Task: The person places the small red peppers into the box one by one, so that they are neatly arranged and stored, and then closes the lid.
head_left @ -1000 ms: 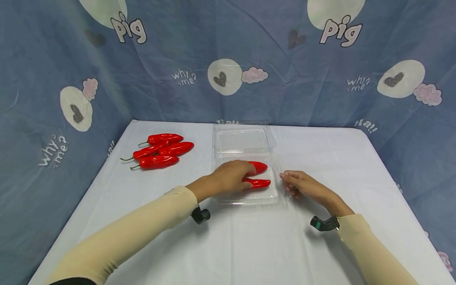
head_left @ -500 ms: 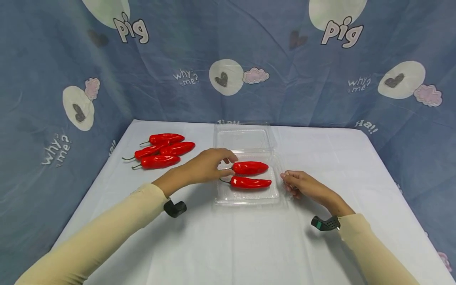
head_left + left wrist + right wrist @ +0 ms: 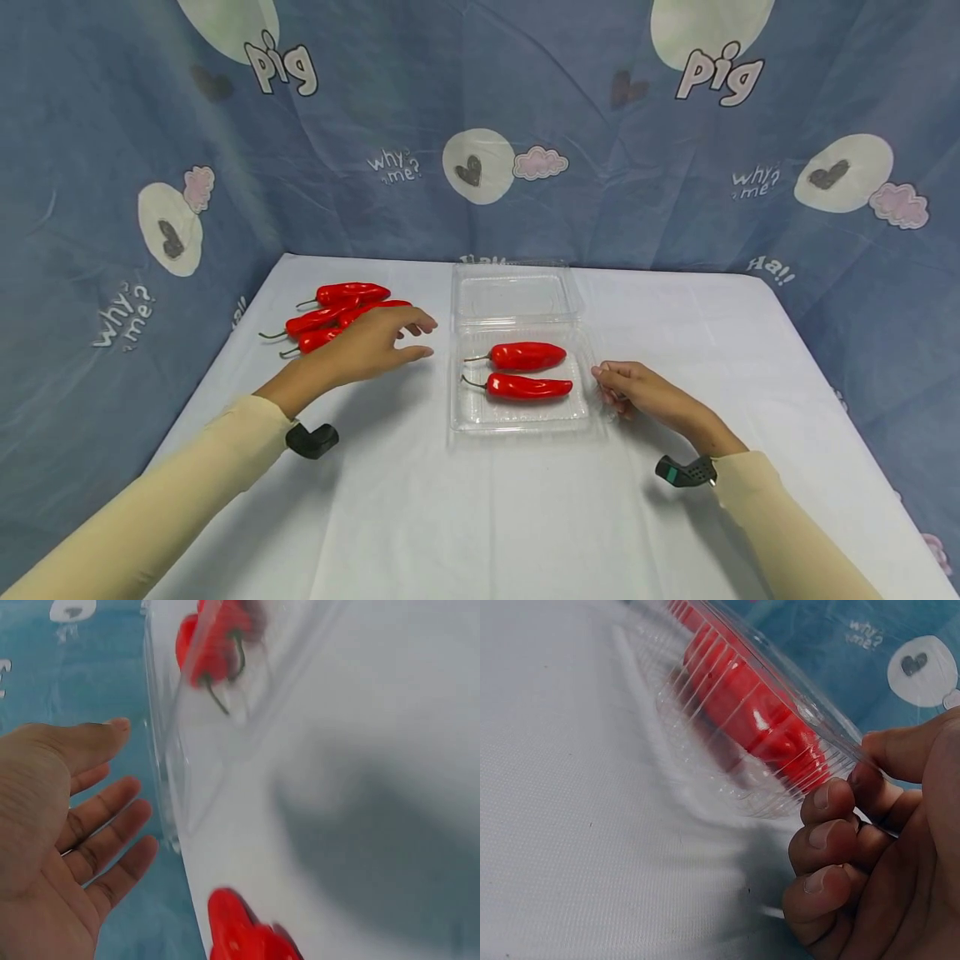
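Observation:
Two red chili peppers, an upper one [image 3: 527, 357] and a lower one [image 3: 528, 387], lie side by side in the base of a clear plastic clamshell container [image 3: 517, 421], stems pointing left. My right hand [image 3: 648, 392] pinches the container's right rim between thumb and forefinger, its other fingers curled, as the right wrist view shows close up. My left hand [image 3: 367, 343] holds nothing; its fingers are spread and relaxed left of the container. In the head view it overlaps the pile of red chili peppers [image 3: 352, 292] and partly hides the nearer ones.
The container's clear lid [image 3: 513, 296] lies folded back behind the base. A white cloth covers the table [image 3: 480, 517], and a blue printed curtain [image 3: 585, 200] hangs along its back and left sides.
My left hand has let go of a pepper in the container, drawn back left and come over the pepper pile. My right hand has stayed at the rim.

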A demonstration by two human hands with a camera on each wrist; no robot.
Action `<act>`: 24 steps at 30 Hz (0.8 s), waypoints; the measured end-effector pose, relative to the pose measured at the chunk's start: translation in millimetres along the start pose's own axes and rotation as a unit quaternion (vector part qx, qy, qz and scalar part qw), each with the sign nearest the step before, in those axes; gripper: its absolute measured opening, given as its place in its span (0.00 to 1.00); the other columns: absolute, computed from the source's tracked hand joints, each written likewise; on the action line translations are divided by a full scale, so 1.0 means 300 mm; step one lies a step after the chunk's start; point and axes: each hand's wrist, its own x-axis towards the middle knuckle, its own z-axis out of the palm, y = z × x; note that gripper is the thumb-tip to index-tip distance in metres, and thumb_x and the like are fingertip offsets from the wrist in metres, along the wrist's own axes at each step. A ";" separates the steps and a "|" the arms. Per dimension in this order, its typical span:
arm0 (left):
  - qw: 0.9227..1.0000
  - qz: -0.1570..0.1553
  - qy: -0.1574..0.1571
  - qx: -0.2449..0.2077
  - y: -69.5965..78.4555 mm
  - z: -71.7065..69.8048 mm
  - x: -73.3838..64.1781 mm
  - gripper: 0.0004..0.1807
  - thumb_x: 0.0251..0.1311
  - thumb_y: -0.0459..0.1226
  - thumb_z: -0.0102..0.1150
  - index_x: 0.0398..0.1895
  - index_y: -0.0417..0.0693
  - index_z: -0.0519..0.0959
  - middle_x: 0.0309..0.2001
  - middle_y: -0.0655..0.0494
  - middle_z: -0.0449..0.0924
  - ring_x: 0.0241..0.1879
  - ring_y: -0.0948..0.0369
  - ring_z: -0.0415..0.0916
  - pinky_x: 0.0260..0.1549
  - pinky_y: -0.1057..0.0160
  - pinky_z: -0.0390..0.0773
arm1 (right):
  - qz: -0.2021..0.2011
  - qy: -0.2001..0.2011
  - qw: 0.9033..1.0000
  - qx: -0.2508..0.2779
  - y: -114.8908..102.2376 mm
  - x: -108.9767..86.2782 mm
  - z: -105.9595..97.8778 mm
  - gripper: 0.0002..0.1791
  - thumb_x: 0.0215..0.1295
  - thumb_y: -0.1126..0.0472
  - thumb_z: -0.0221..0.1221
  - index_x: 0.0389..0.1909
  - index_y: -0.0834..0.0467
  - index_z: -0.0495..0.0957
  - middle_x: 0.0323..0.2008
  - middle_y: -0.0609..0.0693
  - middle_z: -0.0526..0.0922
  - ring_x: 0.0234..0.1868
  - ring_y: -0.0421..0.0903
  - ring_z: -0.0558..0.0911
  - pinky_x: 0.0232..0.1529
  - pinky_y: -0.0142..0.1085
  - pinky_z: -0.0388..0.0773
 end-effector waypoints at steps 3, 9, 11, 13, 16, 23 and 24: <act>1.000 -0.010 0.008 0.001 -0.040 -0.010 -0.022 0.23 0.58 0.43 0.73 0.57 0.51 0.80 0.53 0.55 0.83 0.52 0.56 0.80 0.54 0.52 0.80 | 0.002 0.000 1.000 0.001 0.001 0.000 0.000 0.25 0.80 0.48 0.47 0.33 0.68 0.68 0.24 0.50 0.71 0.23 0.42 0.69 0.23 0.33 0.69; 0.998 -0.062 0.019 0.001 -0.108 -0.035 -0.066 0.25 0.58 0.46 0.72 0.58 0.52 0.79 0.55 0.54 0.82 0.55 0.55 0.79 0.54 0.49 0.80 | -0.002 -0.002 1.000 -0.001 0.004 -0.001 -0.002 0.26 0.80 0.49 0.47 0.33 0.70 0.67 0.24 0.50 0.71 0.23 0.42 0.69 0.23 0.33 0.69; 0.997 -0.074 0.024 -0.002 -0.127 -0.042 -0.078 0.25 0.59 0.46 0.72 0.58 0.52 0.79 0.55 0.54 0.82 0.55 0.54 0.79 0.54 0.49 0.80 | -0.004 -0.003 1.000 -0.001 0.007 0.000 -0.003 0.26 0.80 0.48 0.47 0.33 0.69 0.67 0.24 0.51 0.70 0.23 0.42 0.69 0.23 0.33 0.69; 0.997 -0.079 0.028 -0.001 -0.146 -0.047 -0.087 0.25 0.59 0.46 0.72 0.59 0.51 0.79 0.54 0.53 0.82 0.55 0.52 0.79 0.54 0.48 0.80 | -0.005 -0.004 1.000 0.001 0.011 0.001 -0.004 0.26 0.80 0.48 0.47 0.32 0.68 0.68 0.25 0.51 0.70 0.23 0.42 0.69 0.23 0.33 0.69; 0.997 -0.071 0.032 0.007 -0.175 -0.051 -0.099 0.25 0.60 0.45 0.71 0.58 0.48 0.79 0.54 0.51 0.83 0.55 0.50 0.79 0.54 0.47 0.79 | -0.007 -0.003 1.000 0.002 0.016 0.002 -0.006 0.25 0.80 0.47 0.47 0.31 0.65 0.68 0.25 0.50 0.71 0.22 0.42 0.69 0.23 0.33 0.69; 0.996 -0.082 0.026 0.025 -0.239 -0.063 -0.130 0.26 0.62 0.44 0.69 0.60 0.43 0.77 0.55 0.46 0.81 0.56 0.47 0.78 0.55 0.44 0.78 | -0.007 -0.004 1.000 0.004 0.017 0.003 -0.010 0.25 0.80 0.47 0.47 0.31 0.66 0.68 0.25 0.50 0.71 0.23 0.43 0.69 0.22 0.33 0.69; 0.996 -0.085 0.025 0.027 -0.248 -0.065 -0.135 0.26 0.62 0.43 0.69 0.60 0.43 0.77 0.56 0.45 0.81 0.55 0.47 0.77 0.55 0.44 0.78 | -0.008 -0.005 1.000 0.003 0.017 0.004 -0.009 0.25 0.80 0.47 0.47 0.32 0.67 0.68 0.25 0.51 0.70 0.23 0.43 0.69 0.22 0.33 0.69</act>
